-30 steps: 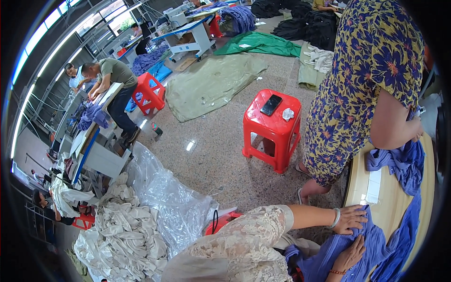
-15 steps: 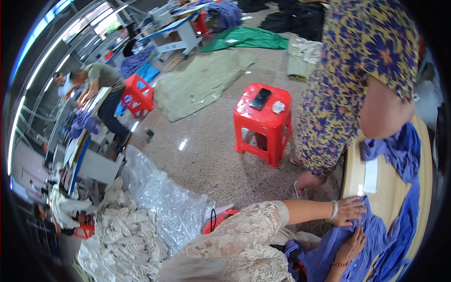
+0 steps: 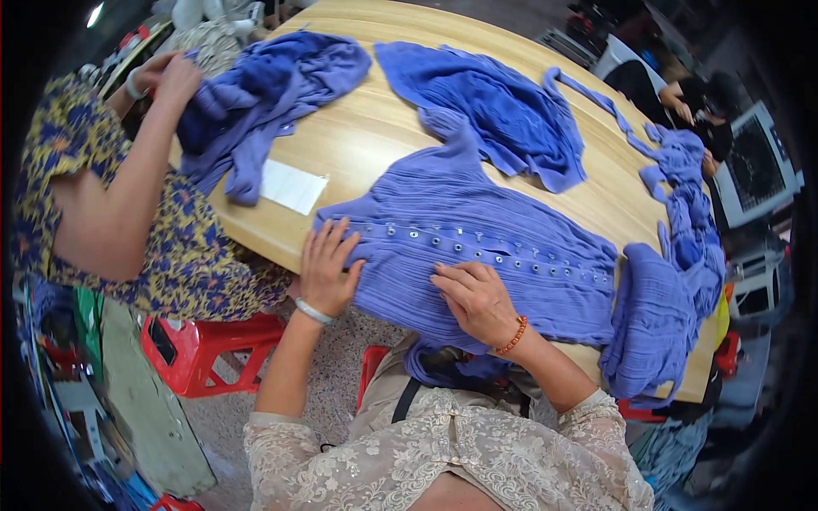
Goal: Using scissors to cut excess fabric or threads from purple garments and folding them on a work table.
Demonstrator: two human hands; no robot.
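One shirt [image 3: 511, 217] has swung into fuller view, fasteners [image 3: 458, 247] exposed beside flat, spread left fingers [image 3: 324, 243] and half-curled right fingers [image 3: 460, 278], hold unclear.

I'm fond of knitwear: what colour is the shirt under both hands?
The shirt is purplish blue, clearest in the head view.

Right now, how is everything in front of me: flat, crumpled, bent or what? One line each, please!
Garment: spread out on the table
Studs: in rows; can't tell if fastened
Left hand: fingers spread, palm down on the garment
Right hand: fingers bent, on the garment
Far cloth: rumpled, lying loose
Co-worker's cloth: crumpled
Bundle: bunched up
Paper: lying flat
Stool: standing
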